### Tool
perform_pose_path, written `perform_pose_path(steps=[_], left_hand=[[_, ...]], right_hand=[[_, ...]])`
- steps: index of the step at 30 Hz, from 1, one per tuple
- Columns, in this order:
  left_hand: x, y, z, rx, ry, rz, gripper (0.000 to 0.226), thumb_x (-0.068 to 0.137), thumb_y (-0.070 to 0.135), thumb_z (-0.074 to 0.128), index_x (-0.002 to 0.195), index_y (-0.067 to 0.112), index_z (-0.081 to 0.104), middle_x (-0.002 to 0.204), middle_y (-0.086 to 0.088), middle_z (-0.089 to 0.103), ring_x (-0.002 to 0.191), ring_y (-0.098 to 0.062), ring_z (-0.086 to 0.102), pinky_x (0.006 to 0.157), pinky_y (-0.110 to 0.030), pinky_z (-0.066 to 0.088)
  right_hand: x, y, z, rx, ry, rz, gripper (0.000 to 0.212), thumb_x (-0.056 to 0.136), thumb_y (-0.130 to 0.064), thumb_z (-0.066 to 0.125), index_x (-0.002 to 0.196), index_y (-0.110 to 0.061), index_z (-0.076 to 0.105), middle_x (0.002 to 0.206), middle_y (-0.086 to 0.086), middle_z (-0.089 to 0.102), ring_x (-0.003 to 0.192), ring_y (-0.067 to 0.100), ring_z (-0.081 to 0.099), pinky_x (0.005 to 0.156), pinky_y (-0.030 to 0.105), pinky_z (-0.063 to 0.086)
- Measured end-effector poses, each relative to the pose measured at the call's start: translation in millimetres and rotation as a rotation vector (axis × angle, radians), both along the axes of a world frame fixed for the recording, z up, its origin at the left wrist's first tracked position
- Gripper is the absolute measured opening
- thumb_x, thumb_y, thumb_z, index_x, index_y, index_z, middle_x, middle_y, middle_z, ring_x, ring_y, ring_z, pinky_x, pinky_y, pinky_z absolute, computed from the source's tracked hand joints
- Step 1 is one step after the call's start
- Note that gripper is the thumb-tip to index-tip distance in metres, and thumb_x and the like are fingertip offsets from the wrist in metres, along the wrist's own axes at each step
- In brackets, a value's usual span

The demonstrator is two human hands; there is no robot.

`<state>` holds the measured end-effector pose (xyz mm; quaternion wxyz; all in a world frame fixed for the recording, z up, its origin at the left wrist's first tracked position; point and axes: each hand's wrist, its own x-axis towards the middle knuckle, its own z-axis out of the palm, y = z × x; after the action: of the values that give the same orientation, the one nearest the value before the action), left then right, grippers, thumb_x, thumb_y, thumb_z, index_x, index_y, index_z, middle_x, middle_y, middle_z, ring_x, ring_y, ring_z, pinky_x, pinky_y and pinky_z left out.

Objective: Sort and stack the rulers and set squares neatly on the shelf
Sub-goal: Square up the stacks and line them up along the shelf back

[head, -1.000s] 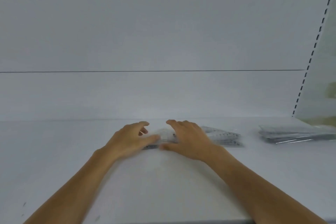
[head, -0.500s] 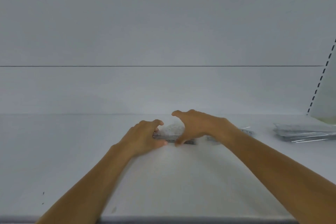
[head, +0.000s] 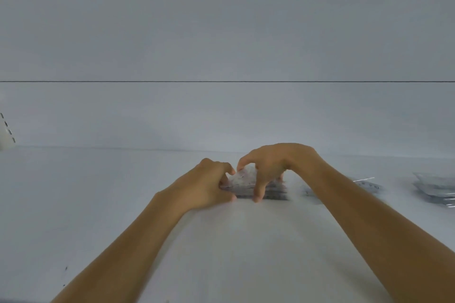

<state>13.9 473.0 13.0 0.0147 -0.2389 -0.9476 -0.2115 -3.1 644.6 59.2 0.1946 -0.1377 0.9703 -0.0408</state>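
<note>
A small stack of clear plastic set squares point(head: 246, 186) lies on the white shelf point(head: 98, 204) at mid-depth, a little right of centre. My left hand point(head: 209, 186) grips the stack's left end with curled fingers. My right hand point(head: 273, 167) arches over its top, thumb at the near edge and fingers on the far side. A loose clear ruler point(head: 366, 186) lies flat just right of my right forearm, which hides part of it. The stack's middle is covered by my hands.
Another pile of clear packaged rulers point(head: 435, 186) sits at the shelf's far right, cut off by the frame. The shelf's back panel point(head: 221, 118) rises behind. A slotted upright point(head: 7, 130) shows at the far left.
My hands have drawn closer together around the stack and my right hand has risen into an arch over it. The view has turned left, so the right pile sits nearer the frame edge.
</note>
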Motion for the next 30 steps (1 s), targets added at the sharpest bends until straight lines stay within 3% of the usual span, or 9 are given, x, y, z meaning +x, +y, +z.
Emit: perform_pose_path(steps=[4,7,9,12,14,18,22,26,30], left_hand=[[-4.3,-6.1,7.0,-0.074,0.002,0.027,0.052,0.073,0.036,0.072,0.121,0.025,0.054,0.093,0.011,0.053,0.086,-0.010,0.056,0.075,-0.022,0.043],[-4.1,-13.1,8.3,-0.137,-0.006,0.074,0.051,0.070,0.043,0.070,0.116,0.027,0.055,0.098,0.011,0.056,0.086,-0.009,0.057,0.073,-0.025,0.046],[-3.6,-15.1,7.9,-0.154,-0.023,0.103,0.054,0.066,0.053,0.071,0.110,0.026,0.057,0.098,0.010,0.056,0.085,-0.009,0.057,0.073,-0.027,0.049],[-4.8,-15.1,6.7,-0.175,-0.002,0.133,0.054,0.068,0.054,0.071,0.109,0.023,0.057,0.094,0.008,0.053,0.083,-0.012,0.055,0.071,-0.026,0.045],[-5.5,-14.7,6.3,-0.152,0.001,0.134,0.048,0.070,0.049,0.072,0.106,0.020,0.059,0.087,0.008,0.051,0.079,-0.012,0.053,0.067,-0.025,0.042],[-4.0,-15.8,8.1,-0.117,-0.017,0.110,0.048,0.069,0.046,0.074,0.108,0.022,0.061,0.086,0.011,0.055,0.075,-0.004,0.051,0.063,-0.020,0.040],[0.5,-24.6,11.7,-0.146,-0.033,0.128,0.070,0.070,0.053,0.071,0.129,0.025,0.049,0.103,0.008,0.059,0.094,-0.009,0.056,0.085,-0.025,0.045],[4.5,-23.4,11.1,-0.125,0.000,0.096,0.059,0.076,0.037,0.072,0.129,0.027,0.048,0.091,0.014,0.052,0.091,-0.011,0.055,0.089,-0.030,0.045],[4.7,-19.6,10.4,-0.102,0.053,0.088,0.047,0.079,0.020,0.070,0.123,0.025,0.055,0.091,0.009,0.058,0.085,-0.010,0.055,0.087,-0.028,0.046]], right_hand=[[-0.4,-5.8,-5.2,-0.012,0.092,0.002,0.083,0.060,-0.039,0.081,0.131,-0.038,0.038,0.105,-0.008,0.045,0.092,0.019,0.059,0.070,0.029,0.048],[3.0,-11.2,-8.8,-0.066,0.114,0.010,0.094,0.063,-0.041,0.080,0.140,-0.039,0.026,0.124,-0.004,0.045,0.100,0.017,0.051,0.086,0.034,0.047],[7.1,-14.2,-5.2,-0.027,0.095,0.003,0.097,0.063,-0.042,0.080,0.141,-0.037,0.022,0.135,-0.003,0.042,0.102,0.020,0.055,0.081,0.033,0.049],[12.7,-19.0,1.8,0.064,0.099,-0.019,0.085,0.065,-0.036,0.080,0.137,-0.024,0.035,0.128,0.003,0.046,0.078,0.019,0.062,0.058,0.026,0.046],[15.3,-21.4,3.8,0.097,0.127,-0.007,0.074,0.067,-0.030,0.081,0.129,-0.015,0.044,0.121,0.008,0.052,0.075,0.022,0.065,0.058,0.026,0.047],[20.0,-22.7,4.4,0.116,0.163,0.022,0.066,0.067,-0.026,0.081,0.122,-0.008,0.050,0.118,0.010,0.052,0.093,0.029,0.065,0.070,0.034,0.052],[19.3,-20.3,5.9,0.092,0.134,-0.006,0.074,0.067,-0.028,0.082,0.128,-0.012,0.044,0.123,0.007,0.048,0.096,0.028,0.064,0.066,0.031,0.050],[16.6,-17.4,4.5,0.034,0.102,-0.033,0.093,0.067,-0.033,0.080,0.142,-0.034,0.025,0.134,-0.002,0.040,0.068,0.015,0.060,0.060,0.025,0.051],[12.4,-18.8,-2.6,-0.030,0.013,-0.033,0.091,0.069,-0.035,0.076,0.141,-0.047,0.021,0.140,-0.007,0.034,0.110,0.022,0.050,0.057,0.025,0.053]])
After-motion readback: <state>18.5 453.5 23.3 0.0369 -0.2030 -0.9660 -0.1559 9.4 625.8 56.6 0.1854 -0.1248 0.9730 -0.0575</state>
